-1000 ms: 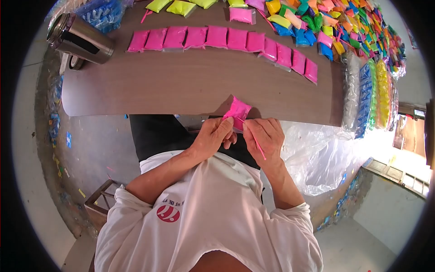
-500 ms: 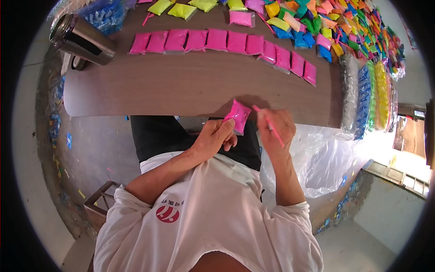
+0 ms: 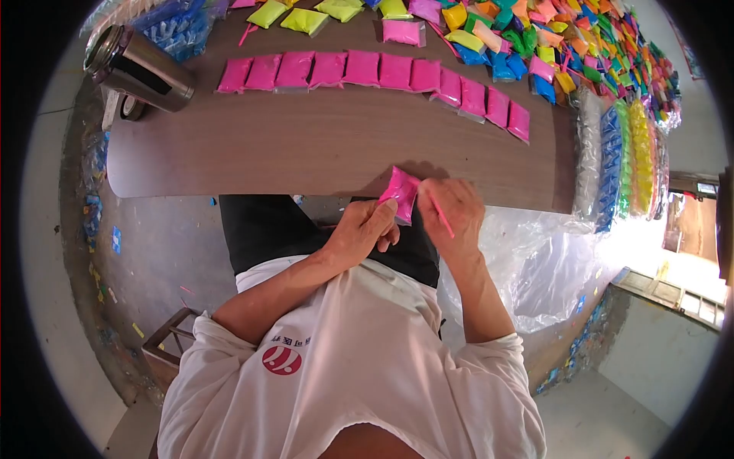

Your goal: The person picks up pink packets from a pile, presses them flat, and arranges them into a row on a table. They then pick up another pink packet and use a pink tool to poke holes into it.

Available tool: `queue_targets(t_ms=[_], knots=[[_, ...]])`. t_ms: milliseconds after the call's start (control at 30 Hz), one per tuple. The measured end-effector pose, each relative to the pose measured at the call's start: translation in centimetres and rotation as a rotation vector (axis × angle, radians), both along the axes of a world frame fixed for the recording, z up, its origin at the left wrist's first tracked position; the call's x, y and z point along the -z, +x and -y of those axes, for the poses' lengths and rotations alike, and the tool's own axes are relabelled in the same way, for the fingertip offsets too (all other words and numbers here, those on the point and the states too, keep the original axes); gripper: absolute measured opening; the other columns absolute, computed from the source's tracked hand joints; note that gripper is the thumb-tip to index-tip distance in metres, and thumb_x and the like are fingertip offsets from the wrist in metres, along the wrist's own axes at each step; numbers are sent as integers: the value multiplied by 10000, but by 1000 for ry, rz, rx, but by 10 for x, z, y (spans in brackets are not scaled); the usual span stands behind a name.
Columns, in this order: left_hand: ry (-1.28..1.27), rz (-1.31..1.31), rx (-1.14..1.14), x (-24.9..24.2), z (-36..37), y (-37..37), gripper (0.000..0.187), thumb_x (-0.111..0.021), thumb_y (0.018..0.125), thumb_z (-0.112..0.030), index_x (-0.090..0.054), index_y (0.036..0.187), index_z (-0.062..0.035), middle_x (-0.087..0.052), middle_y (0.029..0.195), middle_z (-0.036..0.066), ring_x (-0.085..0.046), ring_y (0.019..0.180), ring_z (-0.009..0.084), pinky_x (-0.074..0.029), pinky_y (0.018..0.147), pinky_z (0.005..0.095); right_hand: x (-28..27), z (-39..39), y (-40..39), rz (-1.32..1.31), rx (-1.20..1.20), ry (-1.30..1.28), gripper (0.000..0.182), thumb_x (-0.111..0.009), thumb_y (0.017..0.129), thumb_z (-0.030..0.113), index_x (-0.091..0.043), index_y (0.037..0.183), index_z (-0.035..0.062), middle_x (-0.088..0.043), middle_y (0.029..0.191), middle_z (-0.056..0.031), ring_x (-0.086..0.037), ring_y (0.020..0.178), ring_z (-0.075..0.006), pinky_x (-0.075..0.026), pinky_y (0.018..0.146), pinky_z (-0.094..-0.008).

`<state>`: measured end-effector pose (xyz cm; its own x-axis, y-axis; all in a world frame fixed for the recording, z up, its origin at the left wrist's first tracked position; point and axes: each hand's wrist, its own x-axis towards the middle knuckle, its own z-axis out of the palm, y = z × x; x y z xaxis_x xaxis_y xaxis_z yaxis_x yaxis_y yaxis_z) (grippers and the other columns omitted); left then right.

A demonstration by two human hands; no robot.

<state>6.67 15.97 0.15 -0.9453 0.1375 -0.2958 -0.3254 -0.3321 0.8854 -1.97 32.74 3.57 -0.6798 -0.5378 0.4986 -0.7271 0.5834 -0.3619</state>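
Observation:
My left hand (image 3: 361,229) pinches the lower left edge of a small clear packet filled with something bright pink (image 3: 399,191), held tilted over the table's near edge. Right beside it, my right hand (image 3: 461,210) is closed round a thin pink stick (image 3: 442,216), whose end crosses the back of the fingers. Those right fingertips are at the packet's right edge; whether they grip it too is hidden. Beyond my hands, a curved row of similar pink packets (image 3: 361,69) lies flat on the brown table (image 3: 306,153).
A steel flask (image 3: 145,69) leans at the far left near its dark lid (image 3: 131,107). Yellow packets (image 3: 304,21) lie at the back. A heap of multicoloured packets (image 3: 566,46) covers the far right, with long bagged strips (image 3: 610,168) hanging off the right edge.
My right hand has moved left, with the pink stick, up to the packet's right edge. My left hand and the packet have barely moved.

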Motion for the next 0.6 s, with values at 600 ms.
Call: queue_targets(t_ms=[600], knots=[[-132, -4, 12, -8, -1, 2, 534, -446, 1087, -422, -442, 705, -50, -491, 645, 20, -534, 605, 110, -429, 536, 274, -4, -2, 5, -3, -116, 103, 205, -756, 703, 59, -640, 868, 97, -595, 756, -32, -579, 720, -246, -442, 675, -386]])
